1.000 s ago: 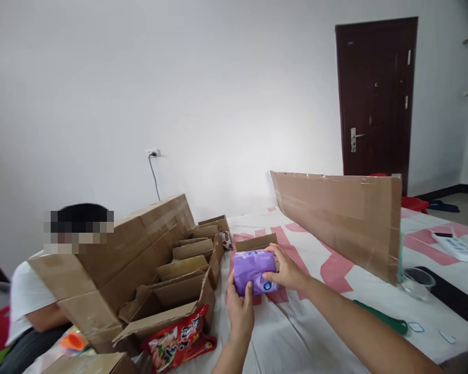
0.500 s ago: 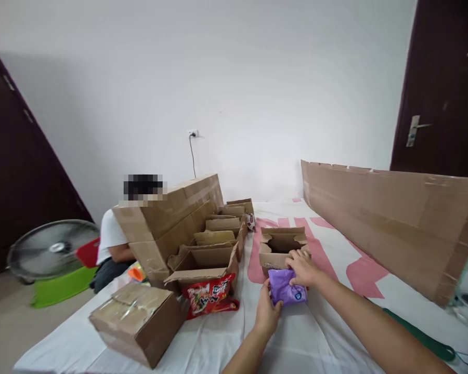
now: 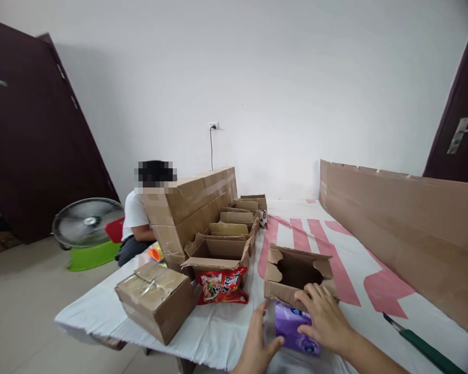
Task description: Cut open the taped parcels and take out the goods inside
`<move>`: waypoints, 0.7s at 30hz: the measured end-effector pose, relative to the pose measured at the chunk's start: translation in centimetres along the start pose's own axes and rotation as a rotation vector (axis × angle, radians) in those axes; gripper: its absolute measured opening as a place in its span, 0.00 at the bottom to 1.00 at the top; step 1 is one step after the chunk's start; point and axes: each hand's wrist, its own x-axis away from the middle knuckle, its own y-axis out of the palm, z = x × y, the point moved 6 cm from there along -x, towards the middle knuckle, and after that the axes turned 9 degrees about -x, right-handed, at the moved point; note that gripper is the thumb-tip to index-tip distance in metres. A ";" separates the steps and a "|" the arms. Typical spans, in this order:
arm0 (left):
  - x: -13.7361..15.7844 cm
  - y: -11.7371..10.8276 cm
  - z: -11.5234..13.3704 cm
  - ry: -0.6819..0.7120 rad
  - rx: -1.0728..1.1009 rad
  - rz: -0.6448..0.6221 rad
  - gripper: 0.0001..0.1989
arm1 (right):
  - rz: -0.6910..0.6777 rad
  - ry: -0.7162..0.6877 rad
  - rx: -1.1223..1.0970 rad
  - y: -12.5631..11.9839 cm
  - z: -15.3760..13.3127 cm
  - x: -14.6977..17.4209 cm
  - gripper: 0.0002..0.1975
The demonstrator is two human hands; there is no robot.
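Observation:
A purple soft plastic packet (image 3: 294, 328), resembling a tissue pack, is between my two hands just in front of an open cardboard box (image 3: 275, 288). My left hand (image 3: 258, 340) grips its left end, thumb below and fingers above. My right hand (image 3: 327, 321) has its thumb on the packet's face, with its curled fingers at the packet's upper right beside the box's near wall. The box's inside is dark. To the left, a red food packet (image 3: 223, 286) with printed characters leans against another open carton (image 3: 218, 249).
A taped carton (image 3: 156, 298) stands at the table's front left. Open cartons line a stacked cardboard wall (image 3: 191, 200); a person (image 3: 136, 213) sits behind it. A long cardboard panel (image 3: 398, 223) borders the right. A green-handled tool (image 3: 425, 345) lies front right. A fan (image 3: 88, 222) stands left.
My view has turned left. The open box now sits nearer and tilted in view. The purple packet has turned and come closer, both hands moving with it.

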 end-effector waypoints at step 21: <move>-11.2 -12.4 -7.2 -0.272 -0.502 0.472 0.51 | 0.326 -0.183 0.304 0.6 0.3 0.6 0.27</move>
